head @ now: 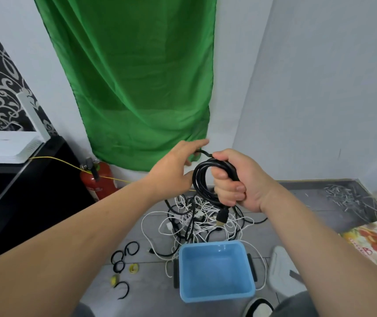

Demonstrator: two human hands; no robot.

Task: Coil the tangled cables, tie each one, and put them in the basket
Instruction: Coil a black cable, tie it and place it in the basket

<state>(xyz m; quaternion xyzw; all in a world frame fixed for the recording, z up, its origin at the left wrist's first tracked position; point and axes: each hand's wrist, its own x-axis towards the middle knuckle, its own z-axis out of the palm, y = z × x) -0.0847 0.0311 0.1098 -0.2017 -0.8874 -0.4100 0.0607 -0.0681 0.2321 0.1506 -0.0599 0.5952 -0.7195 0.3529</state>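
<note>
Blue basket point(217, 297) sat empty nearest, ties point(120, 261) beside it on the floor, cable tangle point(201, 220) beyond. Right hand point(240, 186) clenched the coiled black cable point(196, 179), keeping loops together; left hand point(173, 170) apparently pinched its tail, probably for wrapping.

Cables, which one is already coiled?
The black cable gripped in the right hand, looped, its plug dangling; the other cables lie tangled on the floor beyond the basket.

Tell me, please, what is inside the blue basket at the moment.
Only the basket's bare blue floor and walls show; no cable lies in it. The black coil is in the right hand. The near wall's inner face is hidden.
</note>
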